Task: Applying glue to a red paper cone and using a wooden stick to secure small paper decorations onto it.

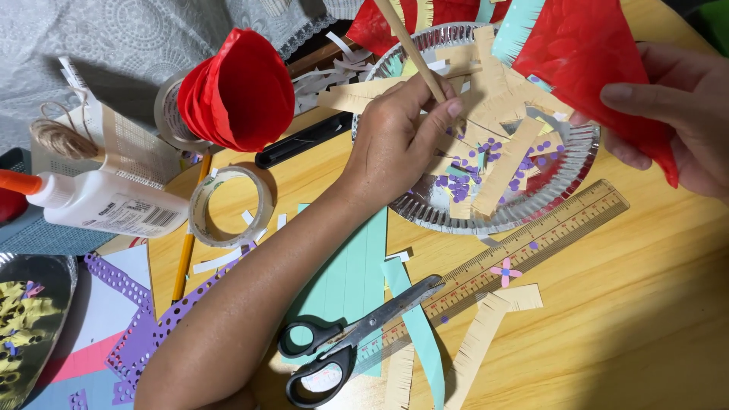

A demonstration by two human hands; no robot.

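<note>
My left hand (399,140) reaches over a silver paper plate (456,216) and pinches a thin wooden stick (410,45) that slants up and away. The plate holds cream fringed paper strips (497,175) and small purple paper dots (456,182). At the right, my right hand (676,114) holds a red paper piece (588,61) by its edge above the plate's far side. A teal fringed strip (516,26) runs along the red piece's top edge.
On the wooden table lie black-handled scissors (342,342), a wooden ruler (524,250), teal paper (349,273), a tape roll (231,205), a glue bottle (106,205), a red paper cone (243,91), a black marker (304,140) and a purple punched strip (144,334). A second silver plate (38,319) sits far left.
</note>
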